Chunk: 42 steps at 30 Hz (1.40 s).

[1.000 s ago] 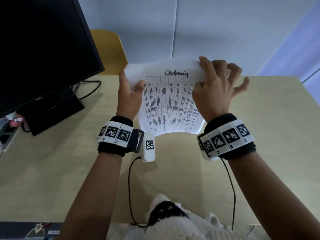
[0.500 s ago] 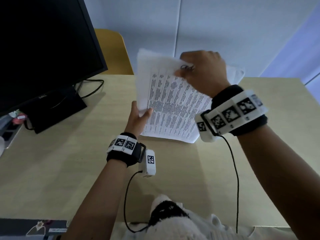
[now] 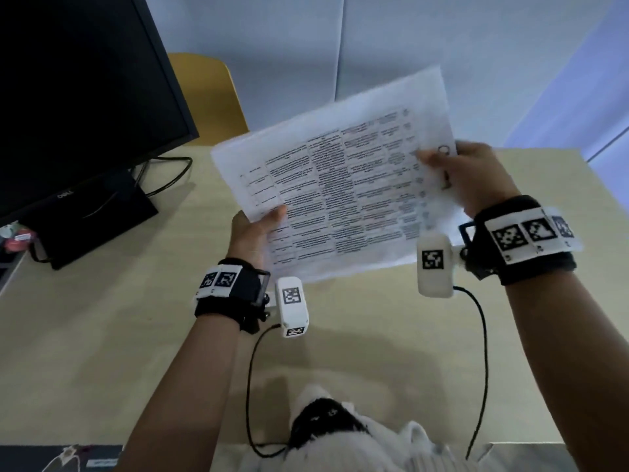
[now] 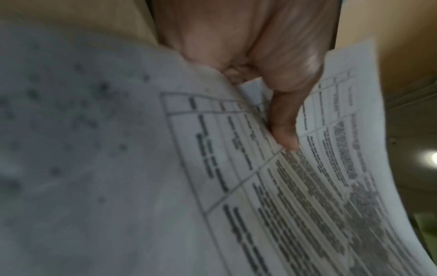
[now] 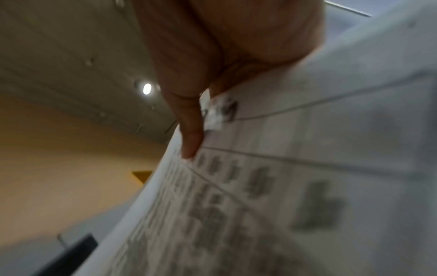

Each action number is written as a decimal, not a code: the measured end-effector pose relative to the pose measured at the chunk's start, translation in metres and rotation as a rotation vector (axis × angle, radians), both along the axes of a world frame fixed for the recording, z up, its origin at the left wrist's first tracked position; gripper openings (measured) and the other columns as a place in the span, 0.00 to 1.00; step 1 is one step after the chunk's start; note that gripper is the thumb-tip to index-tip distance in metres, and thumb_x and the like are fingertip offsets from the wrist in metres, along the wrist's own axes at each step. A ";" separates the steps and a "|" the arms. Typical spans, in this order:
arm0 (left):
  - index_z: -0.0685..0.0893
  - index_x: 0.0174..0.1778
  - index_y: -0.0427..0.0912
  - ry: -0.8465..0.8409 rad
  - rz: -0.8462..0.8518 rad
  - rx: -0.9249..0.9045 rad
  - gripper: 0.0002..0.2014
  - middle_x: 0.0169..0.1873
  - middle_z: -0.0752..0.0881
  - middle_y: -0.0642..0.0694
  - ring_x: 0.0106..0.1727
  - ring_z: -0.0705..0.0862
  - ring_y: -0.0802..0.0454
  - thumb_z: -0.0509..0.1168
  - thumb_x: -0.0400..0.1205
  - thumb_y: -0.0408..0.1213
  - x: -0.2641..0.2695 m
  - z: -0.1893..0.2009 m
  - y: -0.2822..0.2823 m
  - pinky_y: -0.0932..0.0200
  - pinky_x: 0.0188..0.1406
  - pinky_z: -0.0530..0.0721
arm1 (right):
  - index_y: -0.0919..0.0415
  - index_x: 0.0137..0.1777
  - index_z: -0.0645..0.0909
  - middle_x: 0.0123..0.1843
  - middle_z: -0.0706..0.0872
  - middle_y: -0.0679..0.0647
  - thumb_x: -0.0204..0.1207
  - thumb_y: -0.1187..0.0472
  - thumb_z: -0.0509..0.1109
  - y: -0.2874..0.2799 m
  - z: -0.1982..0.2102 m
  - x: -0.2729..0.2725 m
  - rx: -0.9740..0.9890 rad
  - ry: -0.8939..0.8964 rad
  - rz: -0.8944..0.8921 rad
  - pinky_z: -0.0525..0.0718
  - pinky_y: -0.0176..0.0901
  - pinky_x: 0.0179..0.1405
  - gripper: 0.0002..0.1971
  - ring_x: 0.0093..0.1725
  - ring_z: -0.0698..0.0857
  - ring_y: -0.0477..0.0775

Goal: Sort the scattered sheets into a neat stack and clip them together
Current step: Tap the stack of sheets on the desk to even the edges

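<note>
A stack of white sheets printed with a table is held in the air above the desk, turned sideways with its handwritten heading at the right. My left hand pinches the stack's lower left edge, thumb on top of the sheets. My right hand pinches the right edge by the heading, thumb pressed on the top sheet. A small blurred dark and white mark lies beside that thumb; I cannot tell whether it is a clip or writing.
A black monitor on its stand fills the left, with a cable behind it. A yellow chair stands beyond the wooden desk. Wrist camera cables hang toward my lap.
The stack has swung from upright to sideways and risen off the desk. My right hand moved right with the heading end; my left hand slid to the lower left edge.
</note>
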<state>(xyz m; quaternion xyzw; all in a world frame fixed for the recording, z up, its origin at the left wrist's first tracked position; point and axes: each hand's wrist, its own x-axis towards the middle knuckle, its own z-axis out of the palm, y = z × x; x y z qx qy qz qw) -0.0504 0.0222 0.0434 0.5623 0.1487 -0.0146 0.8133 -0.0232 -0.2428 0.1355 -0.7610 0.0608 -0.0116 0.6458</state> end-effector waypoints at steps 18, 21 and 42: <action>0.87 0.42 0.47 0.011 0.043 0.250 0.14 0.42 0.91 0.50 0.52 0.89 0.42 0.75 0.69 0.23 -0.001 -0.019 0.004 0.39 0.61 0.83 | 0.57 0.40 0.83 0.31 0.91 0.42 0.63 0.75 0.76 0.026 -0.104 -0.041 0.206 0.086 -0.203 0.87 0.41 0.35 0.13 0.33 0.89 0.42; 0.89 0.39 0.46 0.019 0.062 0.214 0.12 0.37 0.92 0.52 0.51 0.89 0.41 0.76 0.68 0.23 0.002 -0.021 0.010 0.36 0.60 0.83 | 0.56 0.37 0.82 0.31 0.90 0.45 0.62 0.77 0.75 0.026 -0.100 -0.038 0.209 0.074 -0.217 0.88 0.42 0.38 0.14 0.33 0.88 0.45; 0.69 0.71 0.45 -0.519 -0.656 1.909 0.38 0.64 0.81 0.46 0.66 0.79 0.47 0.60 0.71 0.67 0.013 0.080 -0.077 0.39 0.76 0.57 | 0.55 0.43 0.80 0.53 0.85 0.65 0.60 0.83 0.73 0.019 -0.104 -0.038 0.153 0.093 -0.046 0.83 0.61 0.58 0.22 0.54 0.84 0.64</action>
